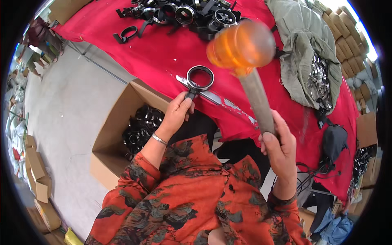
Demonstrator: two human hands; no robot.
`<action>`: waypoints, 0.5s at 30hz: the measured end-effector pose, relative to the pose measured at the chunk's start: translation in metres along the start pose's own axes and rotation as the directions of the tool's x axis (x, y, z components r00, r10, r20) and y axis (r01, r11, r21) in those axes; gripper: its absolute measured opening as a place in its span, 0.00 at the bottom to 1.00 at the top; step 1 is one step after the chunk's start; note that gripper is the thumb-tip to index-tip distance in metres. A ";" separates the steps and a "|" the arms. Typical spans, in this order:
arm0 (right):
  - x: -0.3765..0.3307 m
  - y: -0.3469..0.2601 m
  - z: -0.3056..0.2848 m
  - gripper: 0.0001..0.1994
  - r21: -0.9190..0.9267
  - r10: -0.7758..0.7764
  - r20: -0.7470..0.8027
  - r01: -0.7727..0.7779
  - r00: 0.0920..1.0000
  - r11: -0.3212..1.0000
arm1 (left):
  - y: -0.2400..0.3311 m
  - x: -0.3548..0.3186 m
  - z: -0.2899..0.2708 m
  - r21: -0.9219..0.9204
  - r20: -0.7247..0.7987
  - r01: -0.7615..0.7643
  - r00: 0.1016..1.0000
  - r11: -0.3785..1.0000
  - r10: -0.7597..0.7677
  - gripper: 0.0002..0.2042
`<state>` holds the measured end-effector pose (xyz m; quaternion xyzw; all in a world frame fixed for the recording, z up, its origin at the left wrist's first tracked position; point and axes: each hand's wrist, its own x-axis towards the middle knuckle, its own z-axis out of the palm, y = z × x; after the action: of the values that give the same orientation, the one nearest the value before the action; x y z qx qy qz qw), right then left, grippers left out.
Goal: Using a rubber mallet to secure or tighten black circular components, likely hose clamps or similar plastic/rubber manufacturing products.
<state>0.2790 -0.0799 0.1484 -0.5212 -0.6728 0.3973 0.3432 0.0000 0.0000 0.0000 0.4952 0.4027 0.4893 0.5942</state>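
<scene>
The right hand (281,149) is holding an orange-headed mallet (241,45) raised high, its grip wrapped fully closed around the lower end of the grey handle (257,102), thumb lying up along the shaft. The head is blurring a little, so the tool looks to be in mid-swing, though which way it is travelling I cannot tell. Below and to the left, the left hand (177,112) is pinching the short stem of a black ring clamp (199,79), fingers closed tight on it, and is steadying the ring flat against a shiny metal strip (212,97) lying on the red-covered desk (155,57). This reads as the striking step: one piece is being held in place while the mallet is poised above it. The next move, as I judge it, is calling for a clean blow on the ring itself, well clear of the left fingertips that are sitting just beside it, and for the ring to be kept from skidding on the strip. Beside the desk, an open cardboard box (110,134) is holding a heap of similar black rings, and more of them are lying piled (183,16) at the far edge of the red cloth. A grey-green jacket (306,57) is lying crumpled to the right.
</scene>
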 end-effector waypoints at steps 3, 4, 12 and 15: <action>0.003 0.001 0.003 0.27 -0.109 -0.265 -0.078 0.256 0.961 0.961 | -0.001 0.006 0.006 -0.017 -0.040 -0.015 0.999 1.000 0.015 0.15; 0.000 0.010 0.010 0.26 -0.225 -0.263 -0.067 0.242 0.962 0.944 | 0.000 0.006 0.006 -0.003 -0.028 -0.018 0.999 1.000 0.018 0.15; 0.002 0.008 0.010 0.24 -0.113 0.071 0.025 -0.067 0.997 0.991 | 0.001 0.004 0.005 0.049 -0.074 -0.002 0.997 0.999 0.005 0.14; 0.014 -0.022 0.020 0.23 -0.081 -0.163 -0.016 0.161 0.987 0.984 | 0.002 0.003 0.003 0.062 -0.060 -0.022 0.998 0.998 0.026 0.14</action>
<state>0.2486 -0.0729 0.1593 -0.4825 -0.7244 0.3350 0.3608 0.0032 0.0024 0.0024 0.5029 0.4297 0.4986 0.5602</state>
